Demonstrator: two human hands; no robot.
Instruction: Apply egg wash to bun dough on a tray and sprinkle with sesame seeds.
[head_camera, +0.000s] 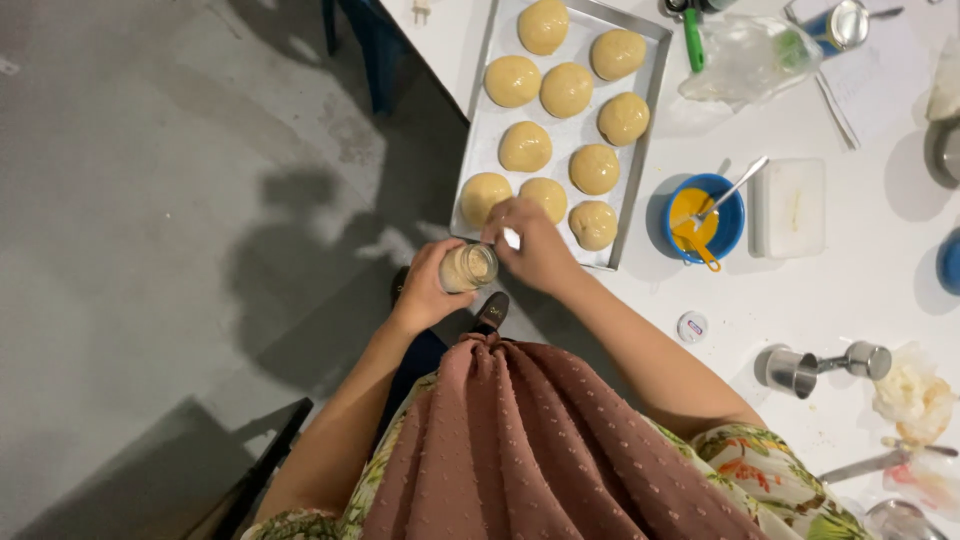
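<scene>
My left hand (428, 287) holds a small glass jar (468, 267) of pale seeds, just off the table's near edge. My right hand (533, 245) pinches a small white spoon (511, 238) above the jar's mouth, over the near corner of a metal baking tray (483, 110). Several round, glazed dough buns (566, 90) lie in rows on the tray; the nearest ones (484, 193) sit right beside my right hand.
A blue bowl (731, 222) of yellow egg wash with a brush and a spoon stands right of the tray, then a white plastic box (790, 207). A jar lid (691, 326), metal measuring cups (800, 370), a can (838, 26) and a plastic bag (745, 58) lie around. Grey floor lies left.
</scene>
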